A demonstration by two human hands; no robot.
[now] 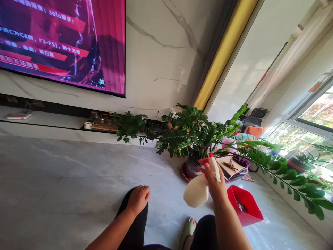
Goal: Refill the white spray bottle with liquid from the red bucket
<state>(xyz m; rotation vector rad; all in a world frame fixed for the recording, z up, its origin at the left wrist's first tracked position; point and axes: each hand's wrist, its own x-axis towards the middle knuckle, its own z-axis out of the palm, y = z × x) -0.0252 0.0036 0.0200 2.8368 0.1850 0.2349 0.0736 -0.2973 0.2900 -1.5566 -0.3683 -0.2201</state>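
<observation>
Your right hand (214,182) grips a cream plastic spray bottle (197,191), red nozzle towards the leafy green potted plant (191,133). Your left hand (138,198) rests loosely curled on your black-clad knee (131,208), holding nothing.

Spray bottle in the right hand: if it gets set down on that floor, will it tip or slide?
The spray bottle looks like thin, pale plastic, so probably light. Its body is rounded with a red trigger head on top; it may tip if nudged. The floor is glossy tile, so it would likely slide easily. The right hand grips its neck.
</observation>
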